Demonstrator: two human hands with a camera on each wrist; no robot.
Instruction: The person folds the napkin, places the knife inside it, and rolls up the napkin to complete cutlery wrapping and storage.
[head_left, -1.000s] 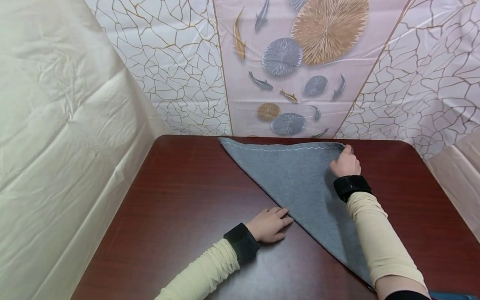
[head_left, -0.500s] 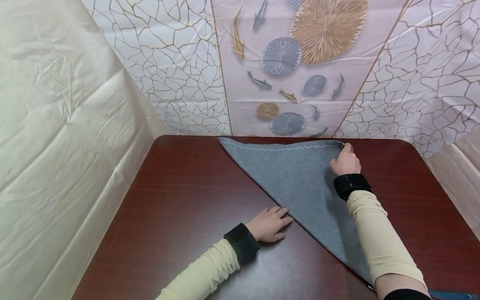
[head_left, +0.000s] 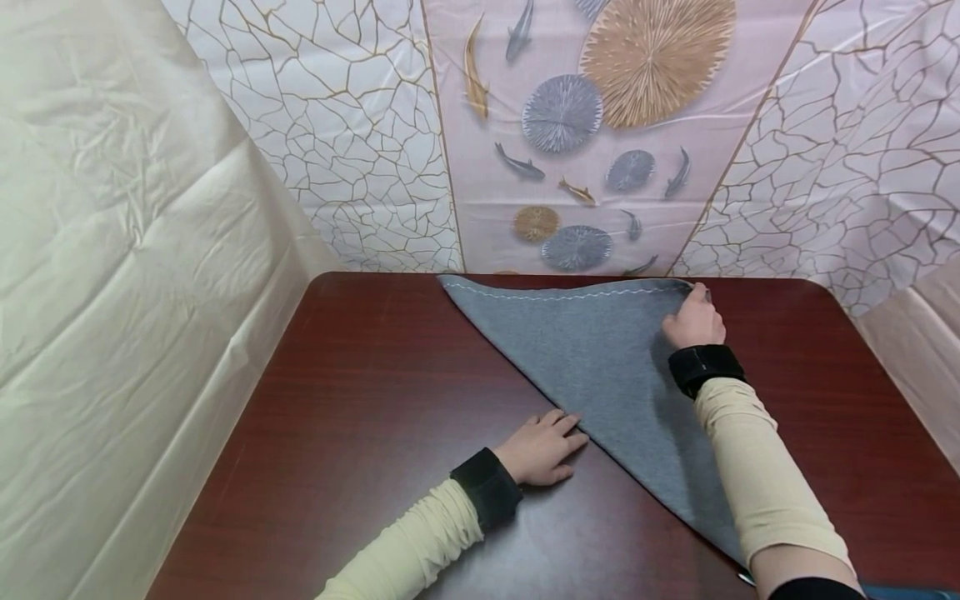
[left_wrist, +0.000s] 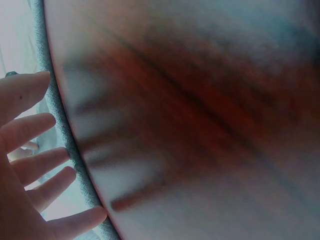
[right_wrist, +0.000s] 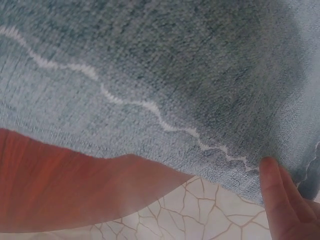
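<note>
Cloth: grey cloth (head_left: 600,367) folded into a triangle, lying on the dark red table (head_left: 360,400); stitched hem along the table's far edge, long diagonal fold running toward the near right corner.
R hand: right hand (head_left: 693,321) at the far right corner of the triangle, fingers (right_wrist: 280,200) pinching the layered corner by the white zigzag stitching.
L hand: left hand (head_left: 542,450) flat on the table, fingers straight and spread, tips touching the diagonal fold about mid-length; grips nothing.
Risk 1: top layer prob slips off the lower one if the pinch eases; corners then mismatch.
Risk 2: L hand only presses the fold edge, so a pull by the R hand could drag the whole cloth and skew the crease.
Risk 3: hem sits right at the far edge; a push outward may send it over.
</note>
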